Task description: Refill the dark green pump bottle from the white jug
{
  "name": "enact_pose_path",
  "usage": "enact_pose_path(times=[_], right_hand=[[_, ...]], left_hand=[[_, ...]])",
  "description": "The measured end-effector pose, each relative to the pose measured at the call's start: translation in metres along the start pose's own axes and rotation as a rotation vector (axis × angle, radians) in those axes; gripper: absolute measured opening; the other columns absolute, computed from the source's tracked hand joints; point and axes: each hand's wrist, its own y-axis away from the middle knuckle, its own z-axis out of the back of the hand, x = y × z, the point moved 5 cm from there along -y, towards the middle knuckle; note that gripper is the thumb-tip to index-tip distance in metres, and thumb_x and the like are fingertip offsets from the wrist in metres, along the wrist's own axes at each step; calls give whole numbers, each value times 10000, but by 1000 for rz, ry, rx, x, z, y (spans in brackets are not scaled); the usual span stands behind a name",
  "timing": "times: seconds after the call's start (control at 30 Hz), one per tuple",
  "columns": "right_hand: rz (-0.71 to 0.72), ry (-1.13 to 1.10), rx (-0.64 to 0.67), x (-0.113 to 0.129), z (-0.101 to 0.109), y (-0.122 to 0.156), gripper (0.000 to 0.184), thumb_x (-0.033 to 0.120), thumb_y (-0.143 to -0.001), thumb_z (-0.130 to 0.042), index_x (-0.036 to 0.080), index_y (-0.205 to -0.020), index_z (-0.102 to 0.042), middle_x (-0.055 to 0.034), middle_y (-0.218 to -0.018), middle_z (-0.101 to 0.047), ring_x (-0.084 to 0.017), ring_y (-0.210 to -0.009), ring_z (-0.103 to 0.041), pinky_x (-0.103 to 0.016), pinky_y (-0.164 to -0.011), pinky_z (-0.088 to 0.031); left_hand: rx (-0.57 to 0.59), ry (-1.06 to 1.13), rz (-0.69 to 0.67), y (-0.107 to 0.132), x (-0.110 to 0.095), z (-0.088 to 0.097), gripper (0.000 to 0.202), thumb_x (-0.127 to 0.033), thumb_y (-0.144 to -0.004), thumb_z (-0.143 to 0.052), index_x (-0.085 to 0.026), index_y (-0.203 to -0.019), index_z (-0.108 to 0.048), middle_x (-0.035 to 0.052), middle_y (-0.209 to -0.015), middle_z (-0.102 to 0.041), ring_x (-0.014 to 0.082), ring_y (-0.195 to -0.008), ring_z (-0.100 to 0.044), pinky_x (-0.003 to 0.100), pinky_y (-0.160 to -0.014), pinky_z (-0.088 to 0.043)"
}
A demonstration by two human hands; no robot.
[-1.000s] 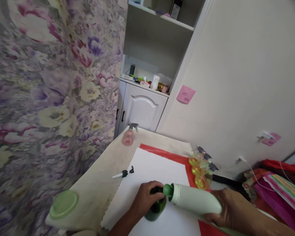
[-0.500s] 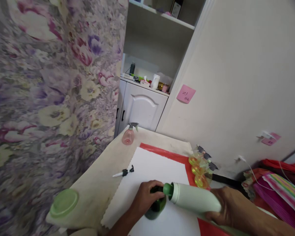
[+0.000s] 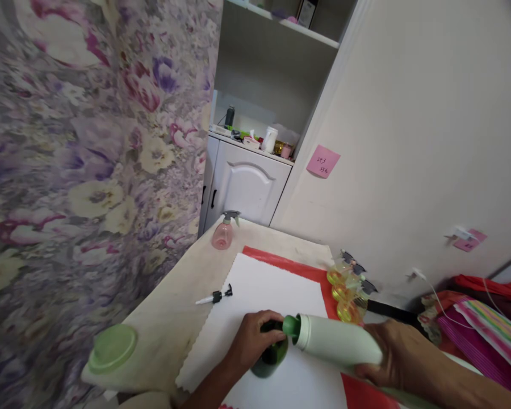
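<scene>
My left hand (image 3: 252, 339) is closed around the upper part of a dark green bottle (image 3: 269, 362) standing on a white sheet (image 3: 276, 284). A pale green bottle (image 3: 339, 343) lies tipped nearly level in my right hand (image 3: 392, 353), whose fingers wrap its far end. From its mouth a darker green spout (image 3: 291, 326) points at the top of the dark bottle, close to my left fingertips. Whether any liquid is flowing I cannot see. A black pump head with a clear tube (image 3: 216, 296) rests at the sheet's left edge.
Several spray bottles with yellow liquid (image 3: 344, 289) stand at the table's right edge. A pink spray bottle (image 3: 222, 234) is at the far left corner, and a light green lid (image 3: 113, 347) lies at the near left. Red cloth (image 3: 289, 262) shows beneath the sheet.
Almost nothing differs. Both hands keep their grip and position, with the pale green bottle still tipped toward the dark one; the whole view has shifted very slightly.
</scene>
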Motion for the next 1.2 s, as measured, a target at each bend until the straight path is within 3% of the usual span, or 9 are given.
enact_pose_path(times=[0.8,1.2], right_hand=[[14,21,5,0,3,0,218,432,-665,-644,243,-767,-686,-51,-711,-746,-263,-671,-697,-280,-553,-396],[33,25,-24,1,6,2,309,524,-678,-645,232,-768,-693,-59,-694,-737,-231,-616,-676,-264,-529,-382]], left_hand=[[10,12,-2,0,-2,-2,235,-178,-657,-692,-204,-881,-758,19,-905,-787,222,-865,-686,283,-809,-496],[19,16,4,0,-4,-2,219,-175,-667,-696,-192,-877,-758,28,-903,-788,223,-863,-689,276,-793,-494]])
